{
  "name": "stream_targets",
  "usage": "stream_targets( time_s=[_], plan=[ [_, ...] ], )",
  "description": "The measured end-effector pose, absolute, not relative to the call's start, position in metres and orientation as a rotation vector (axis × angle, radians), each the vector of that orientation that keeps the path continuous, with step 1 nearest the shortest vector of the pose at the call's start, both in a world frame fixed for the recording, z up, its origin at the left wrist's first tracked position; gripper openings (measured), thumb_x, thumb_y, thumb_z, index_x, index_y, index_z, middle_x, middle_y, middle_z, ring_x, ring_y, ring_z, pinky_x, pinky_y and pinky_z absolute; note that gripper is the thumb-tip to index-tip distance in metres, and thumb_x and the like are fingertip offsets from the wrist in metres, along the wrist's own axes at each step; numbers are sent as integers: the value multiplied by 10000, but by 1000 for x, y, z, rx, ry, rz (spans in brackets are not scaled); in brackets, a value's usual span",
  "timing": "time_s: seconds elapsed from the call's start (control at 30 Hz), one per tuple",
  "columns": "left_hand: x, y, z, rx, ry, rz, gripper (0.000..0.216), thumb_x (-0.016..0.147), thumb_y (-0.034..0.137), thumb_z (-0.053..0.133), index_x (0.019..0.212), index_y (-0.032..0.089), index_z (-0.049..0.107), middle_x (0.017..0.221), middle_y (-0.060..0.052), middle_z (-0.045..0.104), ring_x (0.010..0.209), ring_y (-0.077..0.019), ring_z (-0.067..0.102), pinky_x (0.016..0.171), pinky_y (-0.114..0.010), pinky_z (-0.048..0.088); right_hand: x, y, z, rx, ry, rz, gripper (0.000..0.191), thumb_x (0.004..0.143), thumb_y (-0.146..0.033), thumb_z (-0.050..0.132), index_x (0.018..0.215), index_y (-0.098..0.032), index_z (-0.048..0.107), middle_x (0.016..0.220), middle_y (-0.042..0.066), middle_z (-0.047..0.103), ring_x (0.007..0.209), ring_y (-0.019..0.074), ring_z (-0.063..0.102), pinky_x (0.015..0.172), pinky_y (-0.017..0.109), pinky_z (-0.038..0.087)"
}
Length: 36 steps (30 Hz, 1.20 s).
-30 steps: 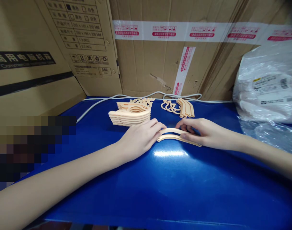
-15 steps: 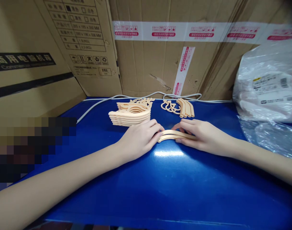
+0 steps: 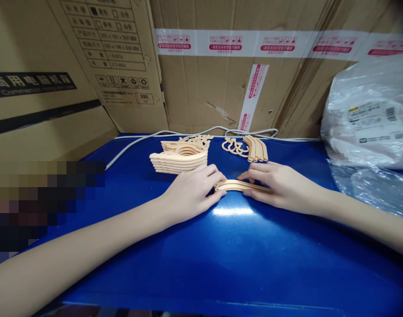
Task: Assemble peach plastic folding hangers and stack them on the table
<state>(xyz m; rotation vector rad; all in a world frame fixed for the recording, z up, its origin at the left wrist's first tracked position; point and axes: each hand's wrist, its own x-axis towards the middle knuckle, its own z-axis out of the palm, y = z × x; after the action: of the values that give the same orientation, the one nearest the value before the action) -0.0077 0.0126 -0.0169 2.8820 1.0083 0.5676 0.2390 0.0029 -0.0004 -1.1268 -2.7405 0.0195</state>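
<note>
Both hands meet over a curved peach plastic hanger piece (image 3: 236, 185) lying on the blue table (image 3: 234, 255). My left hand (image 3: 194, 191) pinches its left end with curled fingers. My right hand (image 3: 275, 185) grips its right part, fingers above and thumb below. Just behind my left hand lies a stack of peach hangers (image 3: 181, 156). A smaller bunch of peach hanger parts with hooks (image 3: 249, 149) lies behind my right hand.
Cardboard boxes (image 3: 221, 79) wall off the back and left. A white cable (image 3: 135, 143) runs along the table's far edge. A clear plastic bag with white contents (image 3: 369, 127) sits at the right. A blurred patch covers the left edge.
The two curved pieces, spread apart a second ago, now lie pressed together as one. My right hand has slid left along them; my left hand stayed at the left end.
</note>
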Motion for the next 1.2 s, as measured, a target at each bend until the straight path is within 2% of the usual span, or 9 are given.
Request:
stream_targets(
  time_s=[0.1,0.47,0.7,0.9,1.1,1.2],
  plan=[
    [-9,13,-16,2888,1050,580,228,949,351,484,1062,192,602,1021,-30,630,951,-188,595,736,-293,466,241,4,2,-1114,-2765,-12,308,917,-325,509,1176,-181,594,988,85,661,883,215,637,791,354,473],
    [-8,13,-14,2946,1070,547,245,963,317,450,1029,173,637,960,-35,622,910,-188,588,713,-294,458,244,9,-2,-1059,-2773,-54,300,959,-364,451,1097,-175,638,993,76,649,878,210,619,822,383,458],
    [-7,12,-11,2900,1093,510,235,960,299,454,996,156,638,959,-41,622,869,-188,602,715,-302,456,243,9,0,-1116,-2719,173,277,948,-372,473,1063,-173,628,985,71,624,857,185,624,759,316,483],
    [-8,12,-12,2894,1088,496,222,946,289,469,1004,156,637,939,-34,616,858,-183,600,707,-295,440,241,7,2,-1180,-2719,259,291,952,-383,460,1092,-188,626,1001,61,629,853,178,629,753,311,485],
    [-9,11,-14,2971,1090,528,196,922,277,480,944,163,638,889,-21,600,806,-177,590,595,-275,373,246,8,16,-1156,-2762,86,409,933,-476,464,1182,-195,625,1074,81,672,976,230,620,840,360,463],
    [-9,10,-16,3018,1087,546,147,895,249,497,878,163,615,864,-16,585,759,-164,572,556,-271,333,250,19,32,-1189,-2666,18,396,930,-486,457,1134,-211,655,1045,68,694,920,218,639,792,342,471]
  ],
)
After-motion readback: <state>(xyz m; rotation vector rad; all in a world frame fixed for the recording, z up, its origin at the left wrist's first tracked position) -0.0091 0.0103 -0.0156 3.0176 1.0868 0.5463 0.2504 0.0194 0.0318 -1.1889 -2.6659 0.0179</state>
